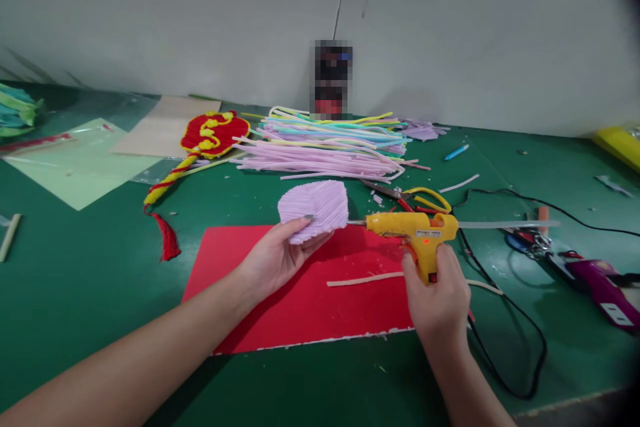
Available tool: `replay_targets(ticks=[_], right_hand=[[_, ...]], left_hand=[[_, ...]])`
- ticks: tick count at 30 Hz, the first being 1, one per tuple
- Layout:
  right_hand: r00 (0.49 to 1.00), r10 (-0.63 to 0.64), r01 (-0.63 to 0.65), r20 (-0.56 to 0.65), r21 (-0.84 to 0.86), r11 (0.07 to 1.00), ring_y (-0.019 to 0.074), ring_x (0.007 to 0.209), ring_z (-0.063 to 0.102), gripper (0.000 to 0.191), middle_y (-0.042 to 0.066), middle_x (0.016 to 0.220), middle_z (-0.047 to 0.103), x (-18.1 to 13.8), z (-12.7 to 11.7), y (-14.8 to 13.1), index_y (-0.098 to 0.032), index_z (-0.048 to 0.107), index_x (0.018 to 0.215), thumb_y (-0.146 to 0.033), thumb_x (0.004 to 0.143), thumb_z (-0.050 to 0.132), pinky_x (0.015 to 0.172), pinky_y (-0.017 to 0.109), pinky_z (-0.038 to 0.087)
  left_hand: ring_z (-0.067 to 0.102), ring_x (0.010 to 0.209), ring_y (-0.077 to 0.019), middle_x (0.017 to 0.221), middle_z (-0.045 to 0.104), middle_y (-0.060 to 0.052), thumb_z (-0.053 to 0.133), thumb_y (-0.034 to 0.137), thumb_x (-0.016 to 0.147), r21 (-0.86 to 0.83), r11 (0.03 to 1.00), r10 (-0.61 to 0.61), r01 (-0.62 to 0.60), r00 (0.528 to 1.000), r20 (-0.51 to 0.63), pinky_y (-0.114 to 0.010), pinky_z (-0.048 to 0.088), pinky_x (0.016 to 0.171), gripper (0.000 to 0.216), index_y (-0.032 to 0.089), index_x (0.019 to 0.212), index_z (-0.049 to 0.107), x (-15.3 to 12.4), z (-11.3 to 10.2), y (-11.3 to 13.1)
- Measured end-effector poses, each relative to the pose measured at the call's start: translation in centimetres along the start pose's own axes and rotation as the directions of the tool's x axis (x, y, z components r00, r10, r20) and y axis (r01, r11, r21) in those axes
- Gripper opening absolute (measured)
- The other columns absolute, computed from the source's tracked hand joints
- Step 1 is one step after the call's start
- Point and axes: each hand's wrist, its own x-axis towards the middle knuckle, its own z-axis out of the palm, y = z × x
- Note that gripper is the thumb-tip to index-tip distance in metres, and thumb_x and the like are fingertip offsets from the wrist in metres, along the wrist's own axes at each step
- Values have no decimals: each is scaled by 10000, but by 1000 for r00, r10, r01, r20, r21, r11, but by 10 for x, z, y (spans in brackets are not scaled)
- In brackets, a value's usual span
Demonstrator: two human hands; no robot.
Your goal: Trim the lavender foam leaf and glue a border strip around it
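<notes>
My left hand [283,255] holds a lilac, ribbed pad [316,208] that looks built from pipe cleaners, thumb on top and fingers beneath. In my right hand [440,297] is a yellow hot glue gun [413,225], gripped by its handle, with a small red light lit. Its nozzle points left and meets or nearly meets the pad's right edge; I cannot tell if they touch. A clear glue stick [505,224] sticks out of the gun's back. Below both hands lies a red sheet [300,310], with a pale pipe cleaner [365,279] across it.
Behind are piled pastel pipe cleaners [320,159], and scissors [430,200] with yellow handles. A red and yellow fan-shaped piece [215,135] with a tassel lies left. Right are a black cord [540,347], a blue pen [456,152] and a purple object [603,287]. A wall [200,20] stands behind.
</notes>
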Motion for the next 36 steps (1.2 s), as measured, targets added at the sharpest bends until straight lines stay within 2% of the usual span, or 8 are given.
replay_targets(ticks=[5, 13, 25, 36], right_hand=[[1000, 26, -26, 6, -6, 1000, 164, 580, 436, 174, 12, 665, 435, 0, 0, 1, -205, 433, 726, -329, 828, 502, 494, 283, 347], [999, 31, -31, 9, -10, 999, 181, 617, 462, 168, 22, 680, 445, 0, 1, 3, -199, 441, 735, -328, 824, 501, 519, 293, 371], [999, 43, -43, 17, -18, 999, 177, 603, 444, 166, 25, 680, 442, 1, 1, 3, -197, 453, 744, -334, 830, 489, 506, 288, 362], [997, 75, -75, 25, -17, 997, 168, 577, 425, 156, 9, 664, 423, 1, 0, 3, -199, 439, 738, -325, 812, 495, 505, 290, 355]], left_hand=[[680, 873, -195, 946, 716, -97, 494, 79, 811, 2, 1000, 0, 0, 1000, 29, -325, 444, 982, 371, 90, 1175, 566, 0, 0, 0], [680, 871, -197, 948, 713, -114, 488, 72, 811, 17, 1000, -10, 10, 1000, 7, -314, 460, 964, 329, 64, 1122, 595, -2, 3, 1], [655, 954, -217, 1056, 684, -121, 507, 67, 792, 35, 999, -8, 7, 1000, 29, -327, 456, 968, 422, 89, 1211, 546, -1, 1, 0], [667, 911, -213, 979, 703, -134, 514, 63, 790, 61, 998, -6, 4, 999, 33, -304, 496, 903, 389, 68, 1176, 566, -1, 0, -1]])
